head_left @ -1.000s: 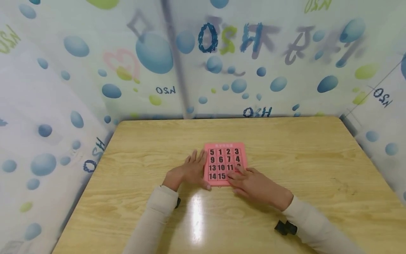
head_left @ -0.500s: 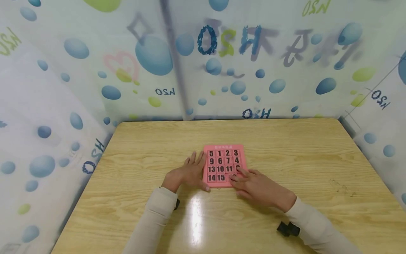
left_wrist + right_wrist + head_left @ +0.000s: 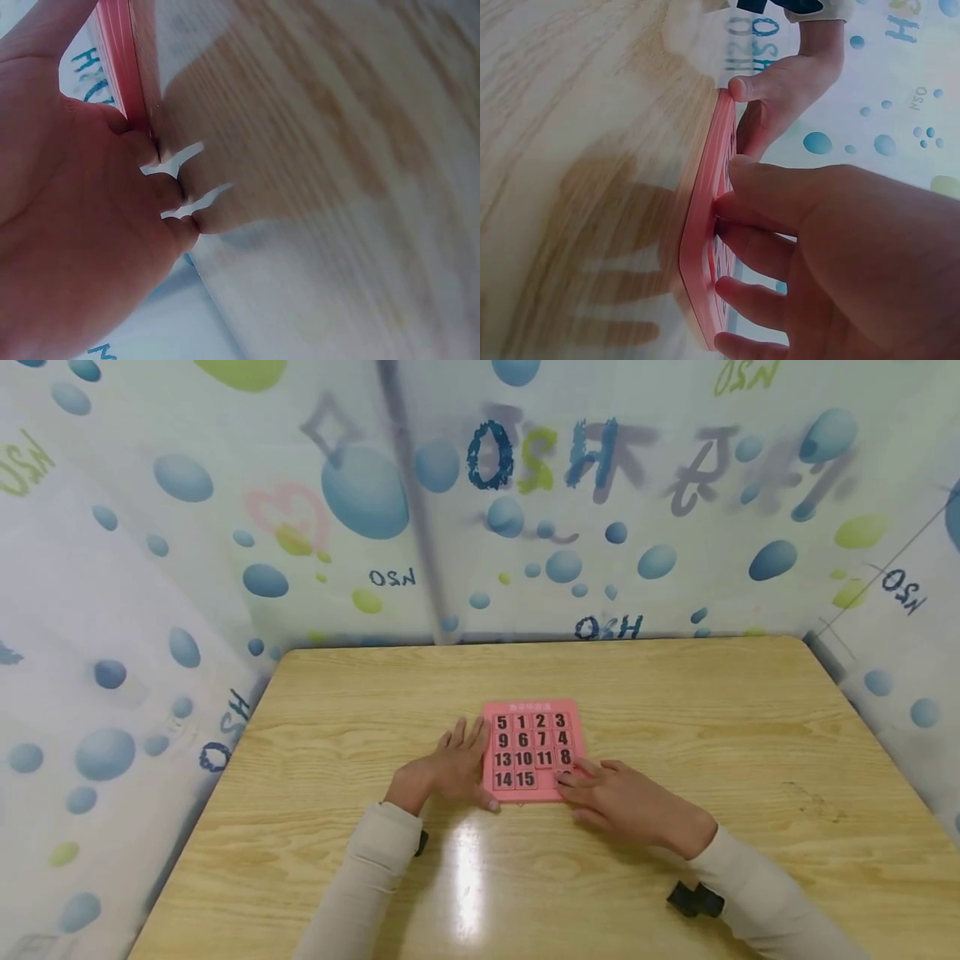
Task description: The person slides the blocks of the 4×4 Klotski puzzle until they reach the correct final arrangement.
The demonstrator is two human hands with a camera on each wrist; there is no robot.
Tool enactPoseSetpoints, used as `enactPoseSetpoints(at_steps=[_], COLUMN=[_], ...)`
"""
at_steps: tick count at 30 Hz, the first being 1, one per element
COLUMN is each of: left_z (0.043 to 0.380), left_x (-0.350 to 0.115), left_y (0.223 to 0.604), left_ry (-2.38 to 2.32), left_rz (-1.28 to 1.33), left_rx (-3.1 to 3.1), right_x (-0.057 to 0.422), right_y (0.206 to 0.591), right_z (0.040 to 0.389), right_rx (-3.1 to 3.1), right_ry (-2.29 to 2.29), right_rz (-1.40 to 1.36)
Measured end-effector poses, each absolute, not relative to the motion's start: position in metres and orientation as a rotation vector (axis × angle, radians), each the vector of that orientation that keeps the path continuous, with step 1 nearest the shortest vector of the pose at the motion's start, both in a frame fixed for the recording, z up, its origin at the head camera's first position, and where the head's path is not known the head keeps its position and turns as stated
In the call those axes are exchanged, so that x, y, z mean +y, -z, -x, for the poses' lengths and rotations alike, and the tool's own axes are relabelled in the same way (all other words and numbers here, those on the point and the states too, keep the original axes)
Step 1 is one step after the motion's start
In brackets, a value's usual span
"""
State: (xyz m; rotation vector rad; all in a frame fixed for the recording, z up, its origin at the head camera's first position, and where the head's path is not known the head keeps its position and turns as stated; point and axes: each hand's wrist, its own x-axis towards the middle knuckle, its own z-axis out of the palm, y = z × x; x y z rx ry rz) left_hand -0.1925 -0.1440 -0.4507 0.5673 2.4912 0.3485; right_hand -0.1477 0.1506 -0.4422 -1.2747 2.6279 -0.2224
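Observation:
A pink sliding number puzzle [image 3: 536,795] lies flat on the table, with several black-numbered tiles in its frame. My left hand [image 3: 453,770] rests along its left side, fingers spread at the edge and thumb by the near left corner. My right hand [image 3: 626,799] reaches in from the right, its fingertips on the lower right tiles. One bottom-row tile [image 3: 564,773] is mostly covered by those fingers. Between it and the 15 tile [image 3: 525,779] is a gap. In the right wrist view, several fingers touch the puzzle's face [image 3: 724,259], lightly bent, and the thumb hovers beside it.
The light wooden table [image 3: 360,693] runs back to a wall [image 3: 480,527] printed with blue and green bubbles. Side walls [image 3: 105,710] stand close at left and right. A black device [image 3: 696,900] sits at the right wrist.
My right hand has slid slightly right, and the bottom-row tile under its fingers has moved right, leaving a gap beside the 15. The 8 tile now shows. My left hand stays in place.

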Motion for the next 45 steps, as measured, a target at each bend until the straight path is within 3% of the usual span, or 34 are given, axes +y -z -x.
enactPoseSetpoints(at_steps=[15, 24, 45], left_z=[0.193, 0.192, 0.192], left_x=[-0.143, -0.143, -0.145], left_y=[0.452, 0.454, 0.453], left_ry=[-0.333, -0.325, -0.338], left_rz=[-0.570, -0.581, -0.556], left_rx=[2.504, 2.513, 2.496], right_x=[0.145, 0.115, 0.118], right_y=[0.438, 0.457, 0.463], right_z=[0.151, 0.153, 0.149], right_rx=[2.692, 2.824, 2.806], right_ry=[0.527, 0.195, 0.050], right_rz=[1.244, 1.564, 1.507])
